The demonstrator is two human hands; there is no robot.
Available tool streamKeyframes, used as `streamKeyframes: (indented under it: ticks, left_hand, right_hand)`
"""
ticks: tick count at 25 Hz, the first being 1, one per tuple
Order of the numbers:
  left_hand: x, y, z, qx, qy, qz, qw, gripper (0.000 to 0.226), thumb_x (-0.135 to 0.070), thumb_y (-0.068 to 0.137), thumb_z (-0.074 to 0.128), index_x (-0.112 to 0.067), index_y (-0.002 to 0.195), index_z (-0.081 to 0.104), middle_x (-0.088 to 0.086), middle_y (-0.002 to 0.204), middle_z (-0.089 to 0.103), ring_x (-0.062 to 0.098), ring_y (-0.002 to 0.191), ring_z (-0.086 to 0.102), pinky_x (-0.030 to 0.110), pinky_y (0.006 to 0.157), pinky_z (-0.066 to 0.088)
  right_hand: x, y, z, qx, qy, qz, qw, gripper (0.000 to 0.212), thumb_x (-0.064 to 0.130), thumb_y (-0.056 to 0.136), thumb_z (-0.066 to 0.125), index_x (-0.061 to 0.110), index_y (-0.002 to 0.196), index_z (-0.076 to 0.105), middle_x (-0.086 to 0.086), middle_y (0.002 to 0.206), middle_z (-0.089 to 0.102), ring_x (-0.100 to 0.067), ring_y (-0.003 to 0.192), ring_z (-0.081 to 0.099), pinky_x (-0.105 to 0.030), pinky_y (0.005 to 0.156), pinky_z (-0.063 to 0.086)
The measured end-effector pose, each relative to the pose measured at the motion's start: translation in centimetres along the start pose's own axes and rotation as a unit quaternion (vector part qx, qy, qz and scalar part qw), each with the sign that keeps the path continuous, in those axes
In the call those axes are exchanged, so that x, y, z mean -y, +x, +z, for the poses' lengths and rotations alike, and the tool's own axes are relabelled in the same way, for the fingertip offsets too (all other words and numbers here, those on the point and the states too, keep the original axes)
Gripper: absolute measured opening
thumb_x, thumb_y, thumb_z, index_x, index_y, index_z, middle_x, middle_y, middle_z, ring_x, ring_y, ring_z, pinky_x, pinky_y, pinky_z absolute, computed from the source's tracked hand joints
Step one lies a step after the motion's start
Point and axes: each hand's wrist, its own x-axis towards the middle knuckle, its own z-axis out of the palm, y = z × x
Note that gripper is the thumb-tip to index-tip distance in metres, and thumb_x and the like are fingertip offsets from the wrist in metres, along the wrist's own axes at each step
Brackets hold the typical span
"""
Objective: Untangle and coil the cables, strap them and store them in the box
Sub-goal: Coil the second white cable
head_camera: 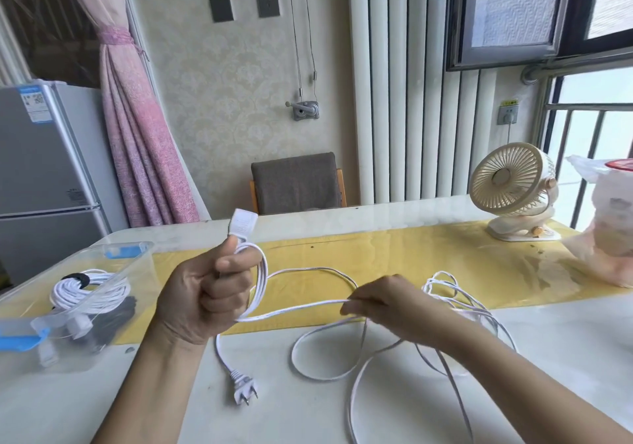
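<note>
- We look across a white tabletop [565, 327] with a yellow runner [394, 251] laid along its middle. Behind it are a brown chair [298, 183], a pink curtain [137, 135] and a grey fridge [44, 169].
- A cream desk fan [513, 183] stands at the far right of the tabletop, with a plastic bag [606, 238] just beside it.
- Our left hand [205, 293] is raised above the tabletop. Its grip is a closed fist around a few loops of the white cable [294, 306].
- The cable's socket end [243, 224] sticks up above the left thumb.
- From that fist one strand drops to the tabletop and ends in the plug [244, 389], which lies flat near us.
- Our right hand [387, 303] is to the right and lower. Its grip is narrow, the fingertips pinching one strand of the same cable.
- The cable runs nearly level between the two hands.
- The rest of the cable sprawls in loose loops on the tabletop below and to the right of the right hand, with a tangle [445, 289] on the runner.
- A clear box [120, 245] sits at the left of the tabletop.
- Inside it lies a coiled white cable [89, 293] bound by a black strap [77, 279], and something dark beside it that we cannot make out.
</note>
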Motion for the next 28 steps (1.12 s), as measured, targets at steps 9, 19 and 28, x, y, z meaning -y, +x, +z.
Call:
streamKeyframes:
  ticks: [9, 19, 28]
  left_hand:
    - [2.1, 1.3, 0.7, -0.082, 0.324, -0.275, 0.901, 0.03, -0.044, 0.087, 0.051, -0.019, 0.072, 0.058, -0.012, 0.05, 0.029, 0.0, 0.041, 0.02, 0.01, 0.037, 0.018]
    - [4.3, 2.9, -0.2, -0.2, 0.437, -0.279, 0.831, 0.055, -0.042, 0.098, 0.039, 0.008, 0.113, 0.057, -0.008, 0.059, 0.042, 0.007, 0.046, 0.024, 0.015, 0.044, 0.02]
    - [5.6, 5.1, -2.3, -0.463, 0.296, -0.013, 0.835, 0.046, -0.035, 0.103, 0.026, -0.003, 0.103, 0.059, -0.004, 0.051, 0.037, 0.005, 0.035, 0.022, 0.015, 0.035, 0.018]
  right_hand:
    - [-1.8, 0.3, -3.7, -0.216, 0.124, 0.164, 0.955, 0.011, 0.019, 0.083, 0.066, 0.017, 0.076, 0.075, 0.002, 0.052, 0.051, -0.015, 0.053, 0.042, -0.025, 0.05, 0.03]
    - [-0.1, 0.0, -3.3, -0.252, 0.115, 0.157, 0.948, 0.015, 0.02, 0.085, 0.063, 0.021, 0.072, 0.071, 0.008, 0.039, 0.041, -0.007, 0.039, 0.035, -0.015, 0.038, 0.025]
    - [4.0, -1.4, -0.6, -0.109, 0.176, -0.071, 0.976, 0.012, 0.024, 0.09, 0.06, 0.023, 0.085, 0.071, 0.004, 0.053, 0.041, -0.006, 0.049, 0.029, -0.021, 0.048, 0.024]
